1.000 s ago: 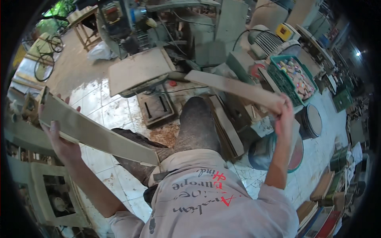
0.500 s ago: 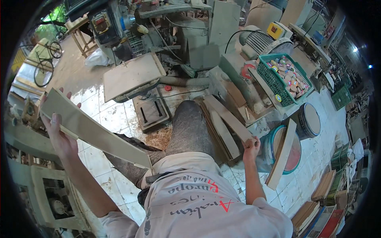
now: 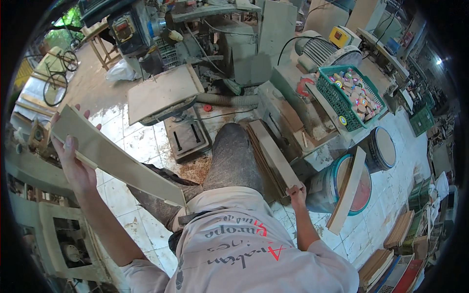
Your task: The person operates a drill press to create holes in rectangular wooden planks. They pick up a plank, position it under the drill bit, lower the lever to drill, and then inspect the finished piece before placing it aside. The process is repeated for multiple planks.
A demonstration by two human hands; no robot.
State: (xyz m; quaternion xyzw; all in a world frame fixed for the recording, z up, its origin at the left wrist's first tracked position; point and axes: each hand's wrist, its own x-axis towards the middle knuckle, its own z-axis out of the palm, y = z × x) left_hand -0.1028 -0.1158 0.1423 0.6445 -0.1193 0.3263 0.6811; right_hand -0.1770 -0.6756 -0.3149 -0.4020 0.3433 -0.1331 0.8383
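Observation:
My left hand [image 3: 78, 163] is closed around the upper end of a long, pale wooden board [image 3: 115, 154], which slants down to my waist. A thin strip shows along the board's lower edge. On the right, my right hand [image 3: 297, 193] grips the near end of a narrow wooden plank [image 3: 274, 154]. This plank lies along a stack of similar planks [image 3: 261, 163] beside my right leg, next to the machine base. How many planks the stack holds is hidden.
A square machine table [image 3: 163, 95] stands ahead, left of centre. At right, a green basket [image 3: 337, 100] full of small wooden pieces sits near a motor [image 3: 320, 51]. Two buckets [image 3: 325, 193] stand on the tiled floor, one with a loose plank [image 3: 348, 190] across it.
My right hand has moved left and slightly down, bringing its plank from an angled position over against the stack. My left hand and its board are nearly still.

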